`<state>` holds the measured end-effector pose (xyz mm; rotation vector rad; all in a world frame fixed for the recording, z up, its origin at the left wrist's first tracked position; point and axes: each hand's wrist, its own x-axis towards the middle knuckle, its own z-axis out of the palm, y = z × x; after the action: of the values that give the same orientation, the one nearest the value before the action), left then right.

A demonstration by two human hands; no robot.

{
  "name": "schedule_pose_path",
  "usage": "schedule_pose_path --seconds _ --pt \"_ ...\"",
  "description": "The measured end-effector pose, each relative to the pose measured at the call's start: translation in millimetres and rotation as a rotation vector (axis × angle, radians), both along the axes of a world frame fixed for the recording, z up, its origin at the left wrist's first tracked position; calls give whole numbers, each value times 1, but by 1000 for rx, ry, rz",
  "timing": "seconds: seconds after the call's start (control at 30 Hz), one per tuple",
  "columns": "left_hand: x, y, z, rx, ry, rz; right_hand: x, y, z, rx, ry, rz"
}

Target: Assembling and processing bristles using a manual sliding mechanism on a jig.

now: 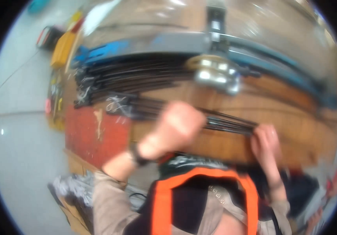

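A bundle of thin dark strands (231,126), rods or cables, lies across the wooden table, with tangled white ends (117,105) at its left. My left hand (182,121) is closed round the middle of this bundle, a dark band on its wrist. At the bundle's right end, my right hand (265,143) has its fingers curled round the tips. Motion blur hides the fingertips of both hands. Behind them, more dark strands (137,74) of the same look lie side by side, also with white at their left ends.
A shiny metal fixture (217,76) stands past the hands, below a dark upright post (216,27). A blue-grey metal rail (148,45) runs along the back. At the left are a red board (98,135) and a yellow box (63,49). Clear plastic sheeting (270,23) lies beyond the rail.
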<state>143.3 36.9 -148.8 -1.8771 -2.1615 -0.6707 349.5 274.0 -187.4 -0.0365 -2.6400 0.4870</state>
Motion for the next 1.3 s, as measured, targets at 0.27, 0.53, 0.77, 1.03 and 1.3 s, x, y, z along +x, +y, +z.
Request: schedule_pose_path --seconds 0.27,0.53,0.77,1.03,1.3 --pt "45 62 14 8 -171 3 -6 45 29 349 306 -51" --pt "-57 30 147 255 166 114 22 131 -37 -706 605 -371" --pt "-126 -20 199 351 295 327 -171 62 62 -470 245 -184" --pt "-135 -78 162 206 50 549 -274 37 88 -167 422 226" --pt "-152 -77 137 179 -99 573 -300 40 75 -261 180 310"
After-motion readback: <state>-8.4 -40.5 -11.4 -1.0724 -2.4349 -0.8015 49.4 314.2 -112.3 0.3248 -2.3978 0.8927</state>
